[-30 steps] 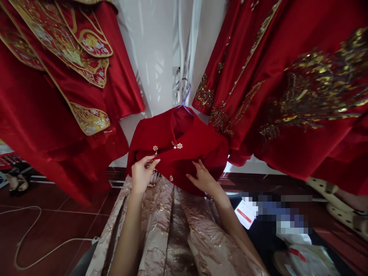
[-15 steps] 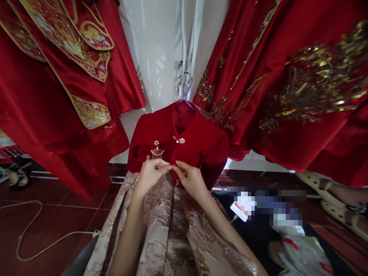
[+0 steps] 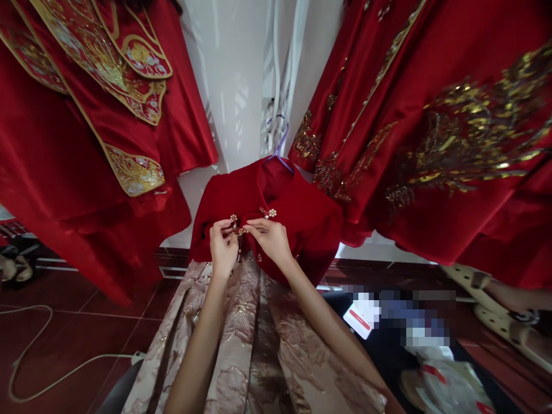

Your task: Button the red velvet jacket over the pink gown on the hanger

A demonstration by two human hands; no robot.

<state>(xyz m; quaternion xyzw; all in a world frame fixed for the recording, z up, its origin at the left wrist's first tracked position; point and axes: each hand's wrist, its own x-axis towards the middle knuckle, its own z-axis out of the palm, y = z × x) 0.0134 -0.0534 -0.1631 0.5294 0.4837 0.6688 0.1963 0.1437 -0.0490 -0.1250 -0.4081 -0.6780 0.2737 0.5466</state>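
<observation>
BOTH HANDS ON GOLD ORNAMENT, RED JACKET FRONT

Head cam: red jacket (image 3: pixel 314 213) hangs center on purple hanger (image 3: pixel 280 144). Gold ornament (image 3: pixel 240 232) is at jacket's front, L of its neck opening as seen. L hand (image 3: pixel 224 247) pinches ornament's L side; R hand (image 3: pixel 268 236) pinches its R edge, thumb + fingertips closed. Fingers block most of ornament, so exact contact pts can't be told.

Around jacket: embroidered red garment (image 3: pixel 181 126) upper L, sequined red garment (image 3: pixel 414 115) upper R, white poles (image 3: pixel 280 69) behind/above. Pale brocade cloth (image 3: pixel 233 345) directly below, partly blocked by forearms. Lower R of jacket: phone (image 3: pixel 357 321) w/ lit screen, clear plastic pkg (image 3: pixel 457 382), then cream clogs (image 3: pixel 495 316) farther R. Lower L: white cable (image 3: pixel 47 322) on floor tiles (image 3: pixel 107 333).
</observation>
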